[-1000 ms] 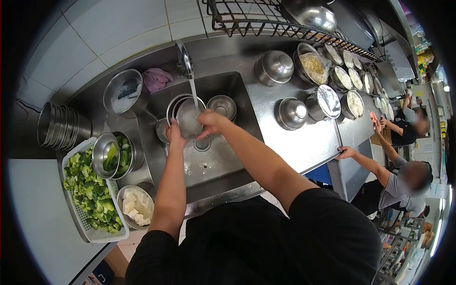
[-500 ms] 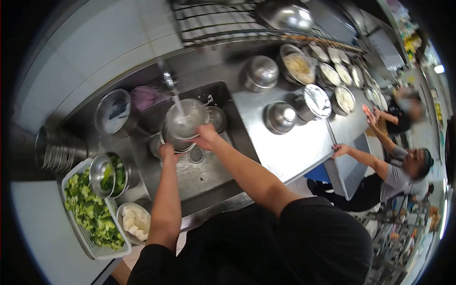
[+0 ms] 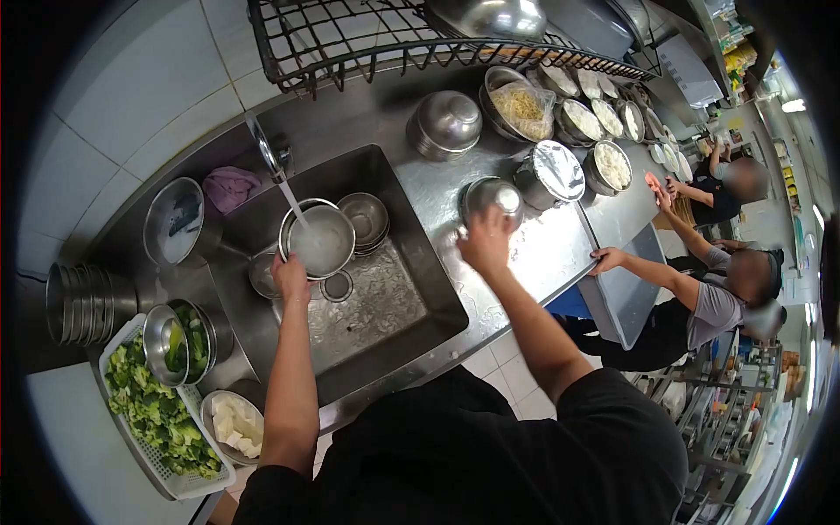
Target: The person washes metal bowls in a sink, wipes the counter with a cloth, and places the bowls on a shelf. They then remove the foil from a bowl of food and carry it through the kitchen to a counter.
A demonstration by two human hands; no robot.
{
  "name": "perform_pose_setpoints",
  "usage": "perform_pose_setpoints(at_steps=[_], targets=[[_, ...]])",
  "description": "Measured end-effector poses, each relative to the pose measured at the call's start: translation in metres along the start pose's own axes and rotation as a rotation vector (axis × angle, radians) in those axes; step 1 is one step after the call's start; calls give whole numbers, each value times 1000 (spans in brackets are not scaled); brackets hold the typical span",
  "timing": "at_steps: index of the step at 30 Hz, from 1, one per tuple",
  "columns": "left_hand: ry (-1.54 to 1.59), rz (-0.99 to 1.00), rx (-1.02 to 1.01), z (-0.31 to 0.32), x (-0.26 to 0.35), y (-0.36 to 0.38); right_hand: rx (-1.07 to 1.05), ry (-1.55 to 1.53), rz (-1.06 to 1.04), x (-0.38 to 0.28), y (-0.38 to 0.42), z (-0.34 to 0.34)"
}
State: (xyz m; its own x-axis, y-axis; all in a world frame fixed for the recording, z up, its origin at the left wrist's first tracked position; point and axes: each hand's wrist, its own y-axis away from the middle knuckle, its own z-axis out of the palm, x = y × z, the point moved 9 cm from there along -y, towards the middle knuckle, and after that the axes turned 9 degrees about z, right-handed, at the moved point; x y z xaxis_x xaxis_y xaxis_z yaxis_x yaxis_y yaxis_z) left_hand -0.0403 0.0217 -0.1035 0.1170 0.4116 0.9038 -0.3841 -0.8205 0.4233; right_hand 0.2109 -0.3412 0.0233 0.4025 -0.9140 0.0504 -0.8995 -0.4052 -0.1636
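My left hand grips the near rim of a metal bowl held in the sink under running water from the faucet. Cloudy water fills that bowl. Slightly blurred, my right hand is spread with its fingers apart at the near side of an upside-down metal bowl on the counter; whether it touches the bowl is unclear. Stacked bowls sit in the sink beside the one I hold.
A basket of broccoli and a bowl of white chunks stand at the left. Filled bowls and a foil-covered pot line the counter. A co-worker's hand is at the counter's right edge, by a grey bin.
My right hand has left the bowl in the sink and moved right to the upside-down bowl, opening its fingers. My left hand still holds the bowl. The view has shifted.
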Motion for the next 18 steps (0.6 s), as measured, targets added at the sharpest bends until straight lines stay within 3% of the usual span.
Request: perform_pose_setpoints(at_steps=[2, 3, 4, 5, 6, 7, 9, 10, 12, 14, 15, 16, 17, 18], targets=[[-125, 60, 54, -4, 11, 4, 107, -507, -15, -76, 9, -6], [-354, 341, 26, 1, 40, 7, -55, -883, 64, -112, 6, 30], [-582, 624, -4, 11, 67, 18, -430, -1047, 224, -150, 8, 39], [-588, 624, -3, 12, 76, 24, -738, -1313, 384, -189, 16, 68], [-697, 763, 5, 17, 98, 39, -1060, -1563, 546, -226, 27, 91], [-810, 904, 22, 20, 116, 50, -1075, -1569, 533, -244, 23, 104], [-821, 798, 145, -3, 120, 33, -1486, -1642, 566, -305, 46, 132], [-803, 686, 243, -20, 112, 19, -1511, -1645, 551, -323, 52, 128], [-783, 787, 351, -51, 95, -9, -1217, -1334, 218, -330, 37, 109], [-596, 182, 131, -54, 51, -26, -871, -1008, -43, -319, 14, 81], [-594, 185, 103, -45, 53, -21, -694, -831, -145, -306, 5, 64], [-530, 48, 19, -33, 39, -16, -680, -821, -115, -285, 5, 47], [-468, -87, -68, -17, 25, -13, -307, -608, -403, -270, 4, -10], [-469, -82, -107, -9, 21, -23, 58, -358, -669, -256, 14, -59]])
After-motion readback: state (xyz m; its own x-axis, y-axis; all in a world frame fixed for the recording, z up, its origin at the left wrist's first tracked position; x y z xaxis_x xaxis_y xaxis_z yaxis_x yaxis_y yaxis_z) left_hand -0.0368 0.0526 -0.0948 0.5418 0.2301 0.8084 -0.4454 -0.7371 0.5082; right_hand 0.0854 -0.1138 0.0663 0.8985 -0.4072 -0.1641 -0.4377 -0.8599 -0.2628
